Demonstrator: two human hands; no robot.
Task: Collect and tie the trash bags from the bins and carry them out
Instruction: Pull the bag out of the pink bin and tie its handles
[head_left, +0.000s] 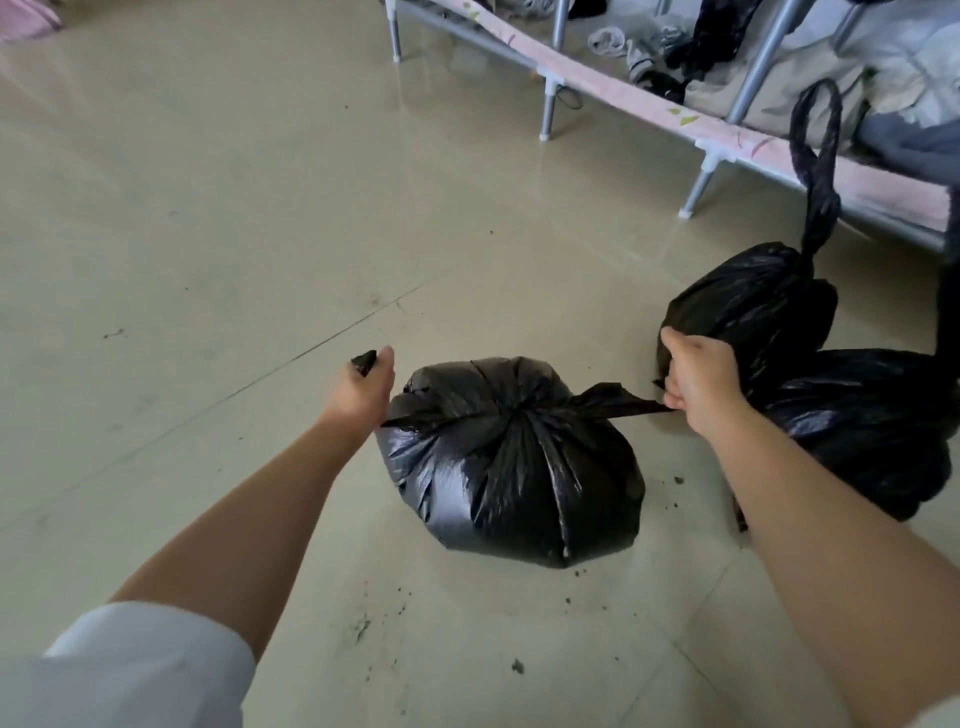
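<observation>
Fingers of left hand (363, 387): curled round one black strip of the trash bag (511, 462). Right hand (701, 382): fingers clenched on the opposite strip. Bag: on floor (208, 234) between both fists, knot centred. Two tied bags (753, 306) behind right fingers.

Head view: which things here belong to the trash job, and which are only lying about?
Belongs to the job:
- front trash bag, its two ends pulled apart by left hand and right hand
- tied bag with a loop
- third bag at the right

Only lying about:
- metal bed frame
- clothes and socks under it
- dirt crumbs on the floor
</observation>
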